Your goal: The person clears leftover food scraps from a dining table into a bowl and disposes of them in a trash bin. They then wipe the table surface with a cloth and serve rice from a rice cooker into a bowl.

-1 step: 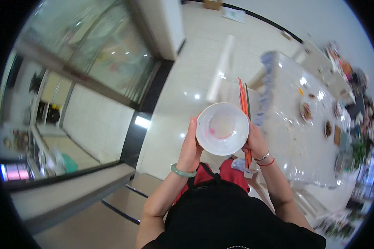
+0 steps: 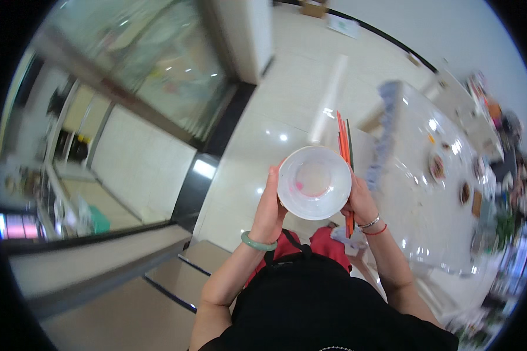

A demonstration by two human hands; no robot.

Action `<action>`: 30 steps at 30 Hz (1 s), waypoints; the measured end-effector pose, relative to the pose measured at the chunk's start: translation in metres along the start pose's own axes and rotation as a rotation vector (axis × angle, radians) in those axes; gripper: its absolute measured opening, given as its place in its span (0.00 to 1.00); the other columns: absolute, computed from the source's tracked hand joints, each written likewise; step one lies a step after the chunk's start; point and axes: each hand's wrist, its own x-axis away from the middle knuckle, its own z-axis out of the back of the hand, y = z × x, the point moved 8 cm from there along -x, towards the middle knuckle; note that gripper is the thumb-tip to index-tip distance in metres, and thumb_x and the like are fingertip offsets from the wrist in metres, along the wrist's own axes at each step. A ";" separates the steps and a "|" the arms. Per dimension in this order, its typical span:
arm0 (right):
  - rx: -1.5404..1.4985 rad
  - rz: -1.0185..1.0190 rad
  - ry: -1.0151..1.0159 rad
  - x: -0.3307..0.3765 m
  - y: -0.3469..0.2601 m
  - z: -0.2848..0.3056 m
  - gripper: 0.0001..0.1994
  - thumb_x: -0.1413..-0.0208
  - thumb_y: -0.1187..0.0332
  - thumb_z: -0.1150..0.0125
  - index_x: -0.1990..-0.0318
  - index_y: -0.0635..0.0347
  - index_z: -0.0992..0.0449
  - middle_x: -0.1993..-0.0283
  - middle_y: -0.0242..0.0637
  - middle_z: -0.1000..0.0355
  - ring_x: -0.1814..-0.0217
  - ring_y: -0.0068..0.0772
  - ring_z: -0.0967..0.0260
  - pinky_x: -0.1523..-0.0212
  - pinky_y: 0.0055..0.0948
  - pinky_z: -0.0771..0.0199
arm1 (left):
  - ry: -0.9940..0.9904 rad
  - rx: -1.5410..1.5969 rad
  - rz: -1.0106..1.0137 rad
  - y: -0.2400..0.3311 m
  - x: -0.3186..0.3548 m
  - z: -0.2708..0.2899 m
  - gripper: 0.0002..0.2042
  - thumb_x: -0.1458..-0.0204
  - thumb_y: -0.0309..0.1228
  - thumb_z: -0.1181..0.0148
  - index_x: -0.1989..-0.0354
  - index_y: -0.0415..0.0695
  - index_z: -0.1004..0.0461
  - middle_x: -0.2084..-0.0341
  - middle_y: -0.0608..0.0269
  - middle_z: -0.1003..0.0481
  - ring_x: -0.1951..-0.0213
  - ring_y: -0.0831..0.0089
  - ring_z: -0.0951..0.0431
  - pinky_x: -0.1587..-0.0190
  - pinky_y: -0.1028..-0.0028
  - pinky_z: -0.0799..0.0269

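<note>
A white bowl point(image 2: 314, 182) with a pink spot inside is held in front of my body, its open top facing up at me. My left hand point(image 2: 269, 202) is closed around its left side, with a green bangle on the wrist. My right hand point(image 2: 360, 202) grips the bowl's right side and also a bunch of chopsticks point(image 2: 343, 140), several red and one dark green. The chopsticks stick out past the far side of that hand, and their near ends show below it. The fingertips under the bowl are hidden.
To the right stands a table point(image 2: 416, 193) under a shiny clear cover with a ruffled blue edge, bearing small dishes of food point(image 2: 437, 167). A glass sliding door point(image 2: 158, 70) and a dark floor sill point(image 2: 187, 196) lie to the left, with a kitchen beyond. Pale tiled floor point(image 2: 293, 82) stretches ahead.
The door, floor and table have shifted slightly to the right in view, as my head turns a little left. My hands, the bowl and the chopsticks keep nearly the same place.
</note>
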 end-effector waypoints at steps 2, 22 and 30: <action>0.048 -0.019 -0.087 -0.017 0.002 -0.042 0.26 0.35 0.44 0.60 0.64 0.61 0.29 0.86 0.25 0.43 0.93 0.17 0.52 0.92 0.22 0.53 | 0.094 0.039 -0.047 0.014 0.012 0.037 0.29 0.38 0.56 0.64 0.38 0.47 0.38 0.44 0.62 0.32 0.43 0.70 0.32 0.40 0.67 0.39; 0.651 -0.125 -0.908 -0.132 -0.034 -0.435 0.31 0.38 0.39 0.61 0.79 0.59 0.33 0.89 0.27 0.44 0.94 0.19 0.51 0.94 0.23 0.49 | 0.631 0.524 -0.578 0.179 0.064 0.259 0.29 0.37 0.56 0.69 0.38 0.47 0.39 0.44 0.61 0.32 0.44 0.68 0.30 0.45 0.61 0.31; 0.791 -0.145 -1.151 -0.158 -0.041 -0.645 0.32 0.37 0.39 0.63 0.77 0.60 0.33 0.89 0.27 0.46 0.94 0.20 0.51 0.93 0.23 0.51 | 0.832 0.693 -0.815 0.295 0.093 0.368 0.29 0.36 0.54 0.65 0.39 0.43 0.38 0.46 0.60 0.31 0.46 0.69 0.29 0.45 0.68 0.31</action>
